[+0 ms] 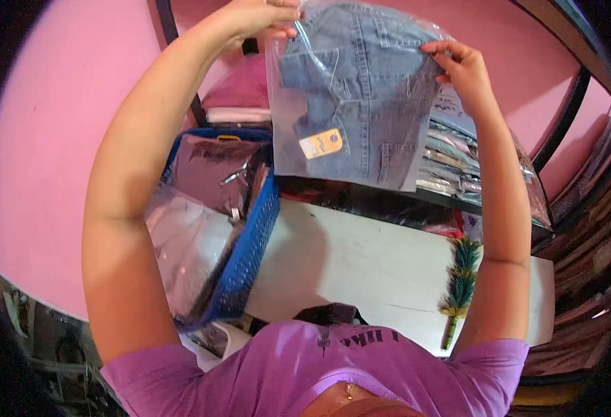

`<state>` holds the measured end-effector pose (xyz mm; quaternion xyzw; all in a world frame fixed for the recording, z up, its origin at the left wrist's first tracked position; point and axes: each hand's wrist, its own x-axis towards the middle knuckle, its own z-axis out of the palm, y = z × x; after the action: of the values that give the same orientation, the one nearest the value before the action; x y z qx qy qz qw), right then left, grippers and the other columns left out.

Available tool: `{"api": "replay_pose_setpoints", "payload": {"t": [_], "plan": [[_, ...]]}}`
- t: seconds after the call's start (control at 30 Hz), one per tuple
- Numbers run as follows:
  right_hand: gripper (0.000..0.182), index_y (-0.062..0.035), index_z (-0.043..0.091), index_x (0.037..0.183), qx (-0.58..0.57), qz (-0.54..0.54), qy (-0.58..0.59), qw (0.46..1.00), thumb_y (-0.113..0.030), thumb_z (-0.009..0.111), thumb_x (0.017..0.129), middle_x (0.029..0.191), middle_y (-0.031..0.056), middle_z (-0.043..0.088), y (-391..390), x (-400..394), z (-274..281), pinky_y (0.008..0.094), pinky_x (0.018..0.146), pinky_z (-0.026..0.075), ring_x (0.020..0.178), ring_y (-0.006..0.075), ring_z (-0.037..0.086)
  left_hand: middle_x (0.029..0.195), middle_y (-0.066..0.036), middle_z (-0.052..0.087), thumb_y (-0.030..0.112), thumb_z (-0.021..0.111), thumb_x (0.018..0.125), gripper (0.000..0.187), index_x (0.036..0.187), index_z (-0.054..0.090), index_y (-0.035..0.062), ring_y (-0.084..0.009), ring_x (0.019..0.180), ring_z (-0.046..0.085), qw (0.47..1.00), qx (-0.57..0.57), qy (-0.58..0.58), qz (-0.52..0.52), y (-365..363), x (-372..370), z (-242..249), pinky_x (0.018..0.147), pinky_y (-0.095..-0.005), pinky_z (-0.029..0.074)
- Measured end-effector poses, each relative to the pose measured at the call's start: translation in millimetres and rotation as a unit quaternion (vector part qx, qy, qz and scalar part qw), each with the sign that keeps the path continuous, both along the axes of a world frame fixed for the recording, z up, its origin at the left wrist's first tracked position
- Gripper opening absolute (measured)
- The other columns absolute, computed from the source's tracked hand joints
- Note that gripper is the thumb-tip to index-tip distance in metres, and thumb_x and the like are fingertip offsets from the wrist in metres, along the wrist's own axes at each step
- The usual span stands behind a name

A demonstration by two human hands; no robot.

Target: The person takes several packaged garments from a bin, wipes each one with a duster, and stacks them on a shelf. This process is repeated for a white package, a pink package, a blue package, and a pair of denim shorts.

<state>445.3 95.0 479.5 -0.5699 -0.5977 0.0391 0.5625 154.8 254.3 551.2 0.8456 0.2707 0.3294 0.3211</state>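
Note:
A folded blue denim garment (382,97) in a clear plastic bag is held up in front of me, above the table. A yellow and white tag (322,144) shows through the plastic near its lower left. At the top left corner of the bag, my left hand (260,19) is closed with its fingertips on the plastic. My right hand (460,67) pinches the bag's right edge between thumb and fingers. The bag hangs nearly upright, slightly tilted.
A blue plastic basket (253,233) with several bagged garments (191,240) stands at the left on a white table (347,257). A green artificial plant (461,281) lies at the right. Behind, a shelf holds stacked packaged clothes (448,163); more clothes (590,229) line the far right.

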Motion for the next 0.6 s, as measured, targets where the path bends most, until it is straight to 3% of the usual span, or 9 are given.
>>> {"api": "replay_pose_setpoints", "payload": {"t": [0.03, 0.1, 0.13, 0.27, 0.33, 0.37, 0.43, 0.47, 0.6], "plan": [[0.019, -0.0096, 0.067, 0.094, 0.012, -0.001, -0.011, 1.0, -0.006, 0.051, 0.085, 0.089, -0.003, 0.062, 14, 3, 10, 0.0193, 0.058, 0.045, 0.074, 0.0043, 0.052, 0.105, -0.01, 0.06, 0.022, 0.061, 0.081, 0.042, 0.116, 0.052, 0.0013, -0.0164, 0.087, 0.063, 1.0, 0.005, -0.001, -0.007, 15, 3, 9, 0.073, -0.0236, 0.051], [0.019, -0.0098, 0.067, 0.094, 0.025, -0.013, -0.023, 0.999, -0.006, 0.05, 0.085, 0.088, -0.0032, 0.062, 38, 3, 29, 0.0191, 0.059, 0.045, 0.073, 0.0043, 0.051, 0.079, -0.01, 0.062, 0.008, 0.055, 0.08, 0.017, 0.096, 0.057, 0.0022, -0.0205, 0.07, 0.061, 0.999, 0.02, -0.025, 0.006, 31, 14, 32, 0.06, -0.0294, 0.05], [0.02, -0.0102, 0.068, 0.093, 0.055, -0.008, -0.024, 0.998, -0.004, 0.052, 0.083, 0.085, -0.0016, 0.062, 51, 3, 36, 0.0197, 0.056, 0.046, 0.07, 0.0053, 0.052, 0.07, -0.005, 0.06, 0.012, 0.059, 0.08, 0.012, 0.087, 0.062, 0.0033, -0.0095, 0.061, 0.056, 0.998, 0.044, -0.043, 0.0, 41, 19, 40, 0.052, -0.0214, 0.046], [0.018, -0.0068, 0.065, 0.095, 0.039, -0.024, -0.011, 0.999, -0.002, 0.053, 0.082, 0.081, 0.001, 0.061, 106, 20, 69, 0.0206, 0.058, 0.046, 0.067, 0.0087, 0.054, 0.073, -0.007, 0.062, 0.014, 0.061, 0.077, 0.023, 0.096, 0.062, 0.0018, -0.0133, 0.062, 0.057, 0.99, 0.117, -0.077, 0.035, 95, 53, 61, 0.055, -0.0262, 0.047], [0.016, -0.0036, 0.062, 0.096, 0.011, -0.043, -0.006, 0.999, 0.0, 0.054, 0.083, 0.076, 0.0063, 0.062, 137, 31, 77, 0.0219, 0.057, 0.047, 0.061, 0.0124, 0.057, 0.082, -0.011, 0.065, 0.017, 0.064, 0.074, 0.03, 0.101, 0.062, 0.004, -0.0183, 0.068, 0.06, 0.954, 0.275, -0.021, 0.118, 116, 68, 62, 0.061, -0.0315, 0.05], [0.016, -0.0036, 0.062, 0.096, 0.014, -0.045, -0.01, 0.999, 0.0, 0.054, 0.083, 0.076, 0.0063, 0.062, 151, 34, 77, 0.0219, 0.057, 0.047, 0.061, 0.0124, 0.057, 0.095, -0.015, 0.065, 0.019, 0.062, 0.075, 0.023, 0.096, 0.065, 0.0092, -0.0297, 0.087, 0.062, 0.909, 0.366, -0.084, 0.183, 151, 84, 52, 0.077, -0.0375, 0.049], [0.02, -0.0124, 0.07, 0.087, 0.062, -0.064, 0.0, 0.996, -0.003, 0.054, 0.081, 0.083, -0.0008, 0.063, 180, 44, 68, 0.0219, 0.054, 0.049, 0.07, 0.0085, 0.055, 0.104, -0.016, 0.061, 0.031, 0.066, 0.072, 0.05, 0.111, 0.057, 0.0014, -0.0263, 0.088, 0.063, 0.899, 0.388, 0.026, 0.201, 178, 99, 43, 0.078, -0.0323, 0.05], [0.017, -0.0147, 0.071, 0.084, 0.051, -0.064, 0.008, 0.997, -0.006, 0.058, 0.078, 0.083, 0.0008, 0.064, 204, 60, 63, 0.0242, 0.055, 0.051, 0.07, 0.01, 0.057, 0.102, -0.021, 0.061, 0.035, 0.067, 0.064, 0.055, 0.107, 0.06, 0.0022, -0.0328, 0.092, 0.06, 0.879, 0.423, -0.031, 0.219, 216, 112, 31, 0.084, -0.0369, 0.046], [0.018, -0.0168, 0.07, 0.091, -0.007, -0.112, -0.007, 0.994, -0.013, 0.06, 0.076, 0.085, 0.0035, 0.066, 277, 95, 16, 0.0316, 0.066, 0.053, 0.077, 0.0157, 0.061, 0.125, -0.027, 0.042, 0.043, 0.067, 0.067, 0.071, 0.123, 0.046, 0.0044, -0.039, 0.116, 0.042, 0.901, 0.361, 0.056, 0.234, 235, 149, -25, 0.096, -0.0388, 0.037]]}}
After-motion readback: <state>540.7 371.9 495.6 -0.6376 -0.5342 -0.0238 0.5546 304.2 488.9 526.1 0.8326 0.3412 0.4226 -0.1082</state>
